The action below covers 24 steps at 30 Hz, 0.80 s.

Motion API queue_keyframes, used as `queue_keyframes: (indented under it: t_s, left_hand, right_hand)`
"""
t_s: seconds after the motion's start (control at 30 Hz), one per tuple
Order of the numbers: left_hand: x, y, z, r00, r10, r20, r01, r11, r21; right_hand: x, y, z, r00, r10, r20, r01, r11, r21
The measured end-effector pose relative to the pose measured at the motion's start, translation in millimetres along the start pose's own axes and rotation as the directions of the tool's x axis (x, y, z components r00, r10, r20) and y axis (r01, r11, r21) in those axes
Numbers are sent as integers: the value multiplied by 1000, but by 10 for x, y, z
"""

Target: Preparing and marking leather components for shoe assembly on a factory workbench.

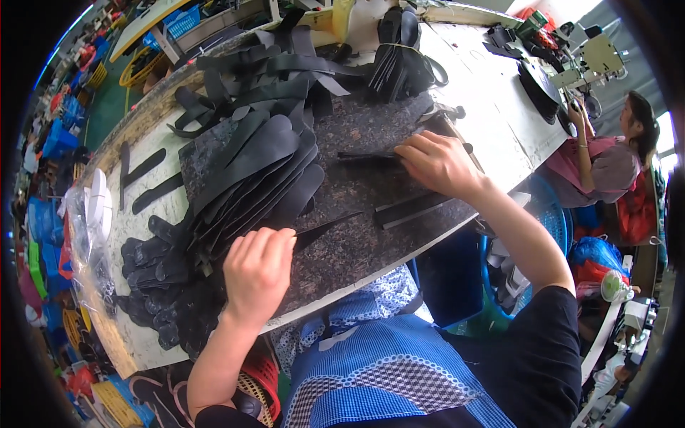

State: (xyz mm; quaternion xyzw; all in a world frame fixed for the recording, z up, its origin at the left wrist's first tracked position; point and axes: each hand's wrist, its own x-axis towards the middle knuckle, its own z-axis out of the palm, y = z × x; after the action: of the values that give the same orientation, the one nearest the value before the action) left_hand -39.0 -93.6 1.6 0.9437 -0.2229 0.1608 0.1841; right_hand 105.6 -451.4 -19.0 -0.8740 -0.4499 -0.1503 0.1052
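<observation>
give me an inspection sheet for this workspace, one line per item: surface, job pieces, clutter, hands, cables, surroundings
Surface: white worktable bearing a dark speckled slab.
Job pieces: fanned stack of flat black pieces; tapered black strip; thin black strips; wider black strip near the slab's front edge.
Clutter: tangled black straps; banded black bundle; pile of small rounded black pieces.
Left hand: pinching the tapered strip's near end.
Right hand: fingers closed over the thin strips.
Cables: nothing seen that is identifiable as a cable.
Surroundings: co-worker at right, near what looks like a sewing machine; blue basket below the table edge.
</observation>
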Motion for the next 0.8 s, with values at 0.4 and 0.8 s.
queue_keyframes:
  t_s: [0.4, 0.8]
  left_hand:
    - [1354, 488, 836, 954, 298, -32, -299, 944, -137]
    - [1957, 377, 870, 988, 84, 130, -3, 849, -529]
  right_hand:
    - [4, -86, -967, 881, 459, -116, -243, 648, 722]
    - [-240, -990, 100, 992, 107, -73, -75, 932, 355]
